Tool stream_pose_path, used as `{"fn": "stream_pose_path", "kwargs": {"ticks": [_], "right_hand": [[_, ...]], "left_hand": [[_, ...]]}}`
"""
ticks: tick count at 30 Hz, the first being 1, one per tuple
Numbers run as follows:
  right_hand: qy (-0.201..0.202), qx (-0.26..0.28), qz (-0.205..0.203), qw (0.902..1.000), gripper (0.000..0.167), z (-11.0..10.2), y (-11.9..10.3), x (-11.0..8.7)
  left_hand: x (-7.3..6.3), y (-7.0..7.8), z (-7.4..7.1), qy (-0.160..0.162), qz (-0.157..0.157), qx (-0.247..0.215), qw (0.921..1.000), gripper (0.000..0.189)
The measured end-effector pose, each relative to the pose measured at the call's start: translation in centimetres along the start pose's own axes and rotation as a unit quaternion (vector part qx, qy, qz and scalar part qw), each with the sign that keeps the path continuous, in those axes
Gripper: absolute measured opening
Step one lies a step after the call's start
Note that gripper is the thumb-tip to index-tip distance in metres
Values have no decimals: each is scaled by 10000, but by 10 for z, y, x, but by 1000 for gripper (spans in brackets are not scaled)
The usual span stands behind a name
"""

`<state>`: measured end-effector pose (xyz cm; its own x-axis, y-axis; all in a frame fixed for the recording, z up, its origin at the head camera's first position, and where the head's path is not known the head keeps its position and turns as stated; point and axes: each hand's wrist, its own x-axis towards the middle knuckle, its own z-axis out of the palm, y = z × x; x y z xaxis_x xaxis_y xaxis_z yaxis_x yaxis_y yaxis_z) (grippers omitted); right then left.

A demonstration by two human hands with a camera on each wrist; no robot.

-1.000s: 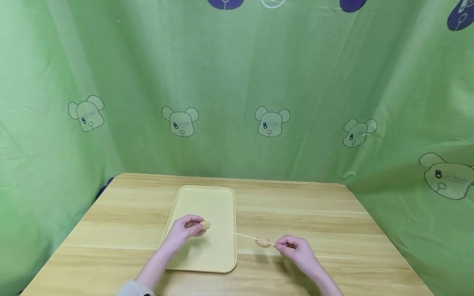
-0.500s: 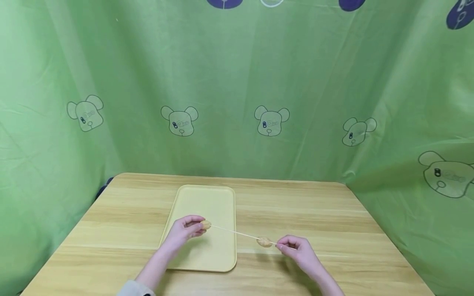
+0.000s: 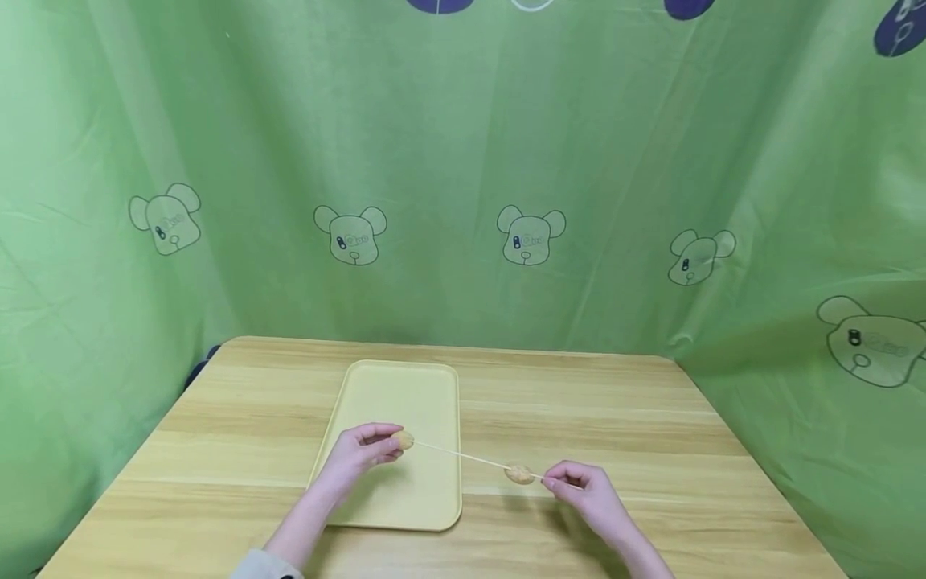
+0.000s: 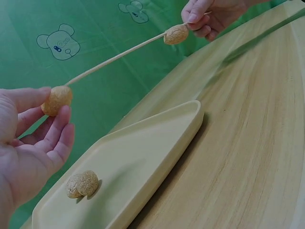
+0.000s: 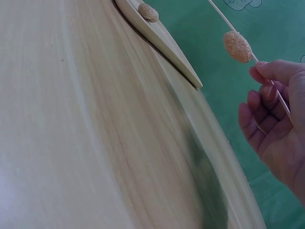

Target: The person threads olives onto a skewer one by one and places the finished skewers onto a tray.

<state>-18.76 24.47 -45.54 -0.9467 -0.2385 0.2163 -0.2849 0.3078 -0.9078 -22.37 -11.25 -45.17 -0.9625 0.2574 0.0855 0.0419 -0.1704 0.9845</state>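
My left hand [image 3: 360,449] pinches a golden-brown wrinkled fried ball [image 4: 58,100] between thumb and fingers, above the tray. A thin wooden skewer [image 3: 463,457] slants down from that ball towards my right hand [image 3: 583,490]. Its far tip meets the ball; how deep it goes in is hidden. Right thumb and forefinger pinch the skewer close to its other end. Just ahead of those fingers, a second fried ball [image 5: 237,46] is threaded on the stick. In the left wrist view two loose fried balls [image 4: 87,182] lie side by side in the tray.
A pale yellow rectangular tray [image 3: 405,386] lies on the left half of the wood-grain table [image 3: 622,410]. Behind and beside the table hangs a green curtain [image 3: 448,145] printed with bear heads.
Both hands have drifted very slightly to the right, carrying the skewer and its balls. Both grips look the same as before.
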Motion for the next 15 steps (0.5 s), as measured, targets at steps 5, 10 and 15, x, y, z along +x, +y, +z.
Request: {"fn": "stream_pose_path", "kwargs": {"ticks": [5, 10, 15], "right_hand": [[-51, 37, -176, 9998, 12, -2, 1, -1], [-17, 72, -276, 9996, 10, -2, 3, -1], [14, 87, -321, 9994, 8, -4, 2, -1]], "left_hand": [[-1, 1, 1, -191, 206, 39, 9996, 44], [0, 1, 1, -160, 174, -50, 9997, 44], [1, 1, 2, -142, 96, -84, 9998, 43]]}}
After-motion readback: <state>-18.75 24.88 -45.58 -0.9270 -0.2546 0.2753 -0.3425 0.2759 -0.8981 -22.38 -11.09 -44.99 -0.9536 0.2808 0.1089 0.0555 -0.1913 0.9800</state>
